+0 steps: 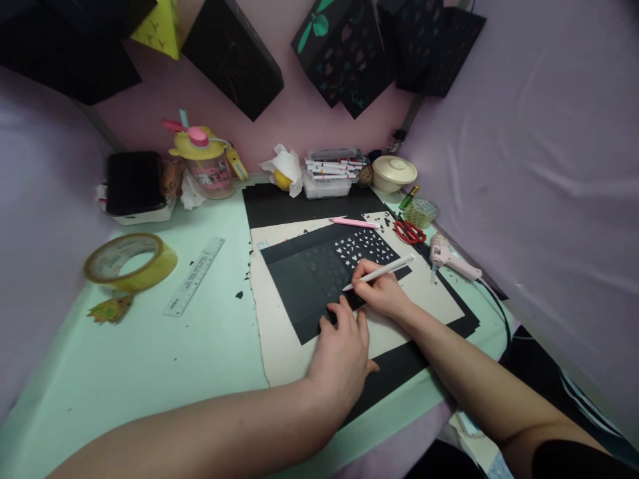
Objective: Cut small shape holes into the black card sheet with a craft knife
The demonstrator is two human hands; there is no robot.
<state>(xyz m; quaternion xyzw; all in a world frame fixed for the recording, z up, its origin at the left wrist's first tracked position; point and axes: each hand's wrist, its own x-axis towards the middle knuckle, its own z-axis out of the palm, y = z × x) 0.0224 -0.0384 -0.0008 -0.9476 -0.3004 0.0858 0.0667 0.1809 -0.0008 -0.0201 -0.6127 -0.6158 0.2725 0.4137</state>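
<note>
My right hand [379,291] grips a white pen [387,268], its tip down on a sheet of black paper [289,293]. Faint drawn marks show on the black surface left of the tip. Just beyond my fingers, one part of the black paper carries cut-out shapes [366,247], such as small hearts and stars, with white showing through. My left hand [344,339] lies with fingers spread on the near edge of the black paper. Beneath is a larger white sheet [279,362], itself over black sheets [384,384].
A pink craft knife [355,222], red-handled scissors [409,232] and a glue gun [452,258] lie beyond and right of the paper. On the left are a clear ruler [194,276] and a tape roll [130,261]. A bottle [207,169] and pen box [329,174] stand behind.
</note>
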